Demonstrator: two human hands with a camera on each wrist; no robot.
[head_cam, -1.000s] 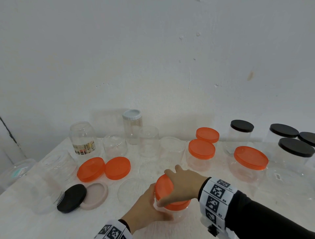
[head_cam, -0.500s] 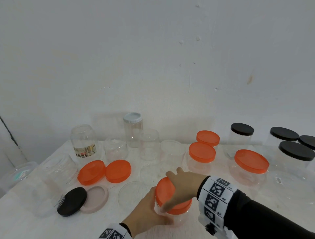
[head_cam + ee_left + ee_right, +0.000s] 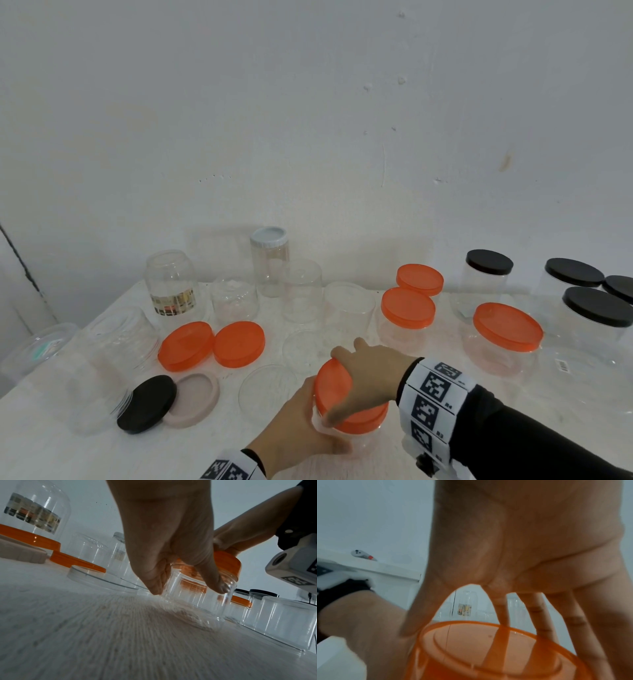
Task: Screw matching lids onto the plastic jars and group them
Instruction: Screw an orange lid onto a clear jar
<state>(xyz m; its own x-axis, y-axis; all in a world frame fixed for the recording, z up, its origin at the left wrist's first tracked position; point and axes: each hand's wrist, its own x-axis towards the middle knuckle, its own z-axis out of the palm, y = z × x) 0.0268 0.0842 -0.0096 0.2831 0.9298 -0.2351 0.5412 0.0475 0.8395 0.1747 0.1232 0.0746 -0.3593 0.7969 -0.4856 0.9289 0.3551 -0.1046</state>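
White wall backs a pale table point(image 3: 51, 445) crowded with clear plastic jars. Near its front edge the left hand point(image 3: 294, 428) wraps thumb and fingers round a clear jar point(image 3: 197, 601) that stands on the table, while the right hand point(image 3: 366, 373) sits on top, its fingers point(image 3: 537, 615) spread and curled over the rim of the orange lid point(image 3: 346, 401) on that jar. Left of the hands lie two loose orange lids point(image 3: 186, 346), one black lid point(image 3: 147, 404), one beige lid point(image 3: 193, 399) and one clear lid point(image 3: 267, 389). Beyond and right of the right hand stand three jars capped in orange point(image 3: 407, 308) and, farther right, four capped in black point(image 3: 489, 262). Past the loose lids one tall jar wears a white lid point(image 3: 269, 236) among uncapped clear jars whose number I cannot tell.
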